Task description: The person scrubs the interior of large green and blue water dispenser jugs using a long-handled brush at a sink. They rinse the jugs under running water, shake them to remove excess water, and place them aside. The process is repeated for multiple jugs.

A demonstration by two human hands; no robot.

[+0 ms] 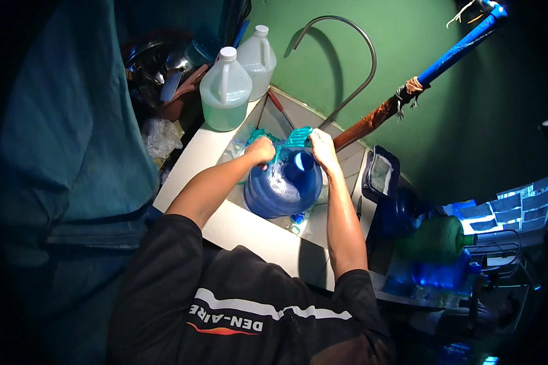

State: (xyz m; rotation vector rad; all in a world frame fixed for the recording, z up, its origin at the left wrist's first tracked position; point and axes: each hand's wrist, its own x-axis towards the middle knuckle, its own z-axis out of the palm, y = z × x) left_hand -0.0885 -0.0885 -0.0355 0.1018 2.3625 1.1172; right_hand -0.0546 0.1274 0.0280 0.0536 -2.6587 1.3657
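A large blue water jug point(275, 191) stands in the tiled basin, its neck tipped up toward the far right. Across the jug's far side runs a strip of teal mesh cloth point(298, 137). Its right end is gripped in my right hand point(324, 149), with fingers closed at the jug's far right shoulder. My left hand point(261, 151) is a fist at the far left shoulder, closed on the same mesh, which bunches out beside it. The part of the mesh behind the jug is hidden. A small blue piece point(298, 218) lies at the jug's near base.
Two white-capped jugs, one with pale green liquid point(226, 100) and one behind it point(257, 64), stand on the left ledge point(192, 159). A curved metal pipe point(371, 61) and a blue-and-rusty pole point(371, 125) rise behind. A dark tub point(380, 173) and more bottles point(429, 240) sit right.
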